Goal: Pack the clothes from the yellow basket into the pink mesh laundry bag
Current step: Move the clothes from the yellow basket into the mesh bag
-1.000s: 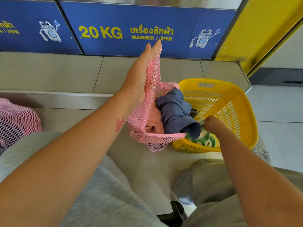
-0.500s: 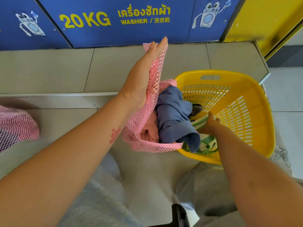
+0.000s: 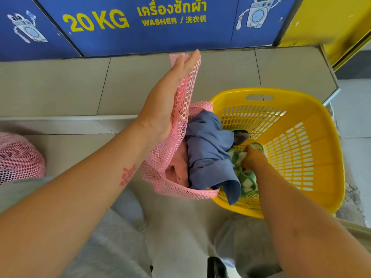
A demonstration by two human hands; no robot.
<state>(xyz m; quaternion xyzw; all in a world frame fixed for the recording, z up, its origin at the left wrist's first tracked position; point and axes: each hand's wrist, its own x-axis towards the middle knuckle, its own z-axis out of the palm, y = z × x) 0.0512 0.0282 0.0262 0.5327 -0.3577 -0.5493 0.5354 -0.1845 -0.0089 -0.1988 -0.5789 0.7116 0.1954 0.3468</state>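
Note:
My left hand (image 3: 166,101) holds up the far edge of the pink mesh laundry bag (image 3: 160,167), keeping its mouth wide. A pink garment (image 3: 177,167) lies inside the bag, and a blue-grey garment (image 3: 208,155) hangs half out of its mouth over the rim of the yellow basket (image 3: 297,157). My right hand (image 3: 253,157) reaches down into the basket and is closed on a green and white patterned cloth (image 3: 248,180). A dark grey item (image 3: 240,136) lies behind it in the basket.
A second filled pink mesh bag (image 3: 18,159) sits at the far left. Blue washer panels (image 3: 140,27) stand behind a tiled ledge (image 3: 60,87). My grey-clad knees (image 3: 112,247) are below, and a yellow wall (image 3: 325,23) rises at the right.
My right hand has pushed deeper into the basket and closed on the green and white cloth. The view has tilted down and closer. My left hand still holds the bag up.

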